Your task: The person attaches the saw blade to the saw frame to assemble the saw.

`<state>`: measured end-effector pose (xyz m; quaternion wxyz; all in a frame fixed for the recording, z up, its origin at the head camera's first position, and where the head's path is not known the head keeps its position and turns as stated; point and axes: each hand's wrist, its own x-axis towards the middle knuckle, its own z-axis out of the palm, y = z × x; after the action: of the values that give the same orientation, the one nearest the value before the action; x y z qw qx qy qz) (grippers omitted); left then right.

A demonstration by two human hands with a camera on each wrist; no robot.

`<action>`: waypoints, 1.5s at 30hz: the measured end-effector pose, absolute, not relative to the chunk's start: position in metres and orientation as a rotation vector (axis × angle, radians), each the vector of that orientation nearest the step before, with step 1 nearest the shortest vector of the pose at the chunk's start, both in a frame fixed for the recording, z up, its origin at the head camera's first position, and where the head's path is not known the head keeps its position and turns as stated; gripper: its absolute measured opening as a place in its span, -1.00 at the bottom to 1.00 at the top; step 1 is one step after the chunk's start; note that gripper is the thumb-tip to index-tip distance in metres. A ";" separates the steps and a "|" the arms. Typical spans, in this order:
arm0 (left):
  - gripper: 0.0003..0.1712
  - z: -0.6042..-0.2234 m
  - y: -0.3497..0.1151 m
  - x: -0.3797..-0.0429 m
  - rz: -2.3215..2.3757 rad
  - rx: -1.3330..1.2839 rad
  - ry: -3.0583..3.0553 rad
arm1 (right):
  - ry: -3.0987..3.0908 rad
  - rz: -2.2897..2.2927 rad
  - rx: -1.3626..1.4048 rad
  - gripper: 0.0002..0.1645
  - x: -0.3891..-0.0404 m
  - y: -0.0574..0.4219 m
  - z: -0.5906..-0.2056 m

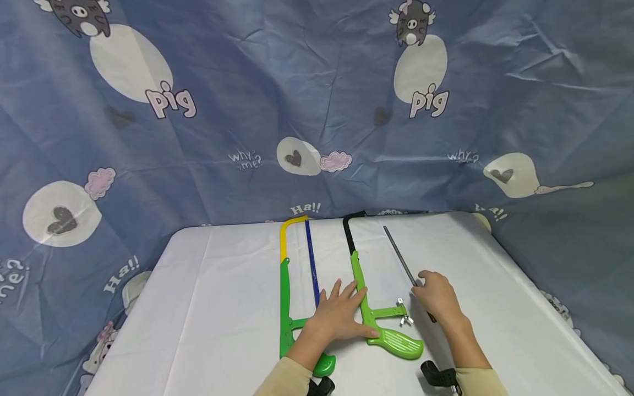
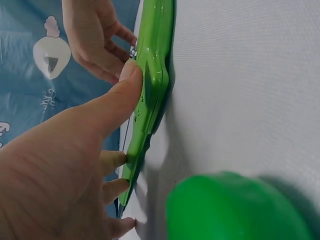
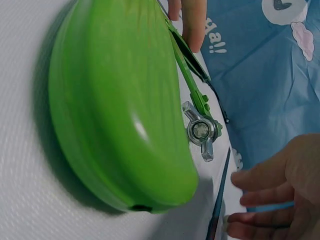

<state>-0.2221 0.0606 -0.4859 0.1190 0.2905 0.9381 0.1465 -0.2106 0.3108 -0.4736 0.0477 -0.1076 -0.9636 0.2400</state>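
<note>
A light-green hacksaw frame [image 1: 396, 344] with a black front bow lies on the white table, with no blade fitted across it. My left hand [image 1: 339, 316] rests over it with spread fingers; in the left wrist view its thumb lies along the green frame [image 2: 150, 80] and fingertips touch its edge. To the right lies a loose dark saw blade [image 1: 398, 254]. My right hand [image 1: 438, 297] is at the blade's near end, and in the right wrist view its loosely bent fingers [image 3: 265, 220] are right beside the blade [image 3: 219, 200]. A metal wing nut [image 3: 201, 131] sits on the frame's post.
A second hacksaw [image 1: 285, 308], dark green and yellow with a blue blade [image 1: 312, 264], lies to the left, partly under my left forearm. Behind the white table [image 1: 223, 308] hangs a blue printed cloth [image 1: 337, 110].
</note>
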 end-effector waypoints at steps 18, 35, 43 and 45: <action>0.20 -0.484 0.062 -0.222 0.435 0.882 2.776 | -2.988 0.731 -0.396 -0.84 -0.211 0.317 -0.474; 0.21 -0.492 0.063 -0.224 0.461 0.880 2.760 | -2.973 0.740 -0.420 -0.86 -0.211 0.313 -0.477; 0.20 -0.492 0.065 -0.221 0.450 0.885 2.766 | -2.997 0.790 -0.454 -0.87 -0.213 0.318 -0.474; 0.20 -0.491 0.064 -0.221 0.452 0.882 2.761 | -3.000 0.825 -0.469 -0.87 -0.213 0.318 -0.476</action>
<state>-0.2213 0.0638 -0.4915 0.1036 0.2990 0.9361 0.1534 -0.2134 0.3182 -0.4756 -0.0026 -0.1490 -0.9535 0.2621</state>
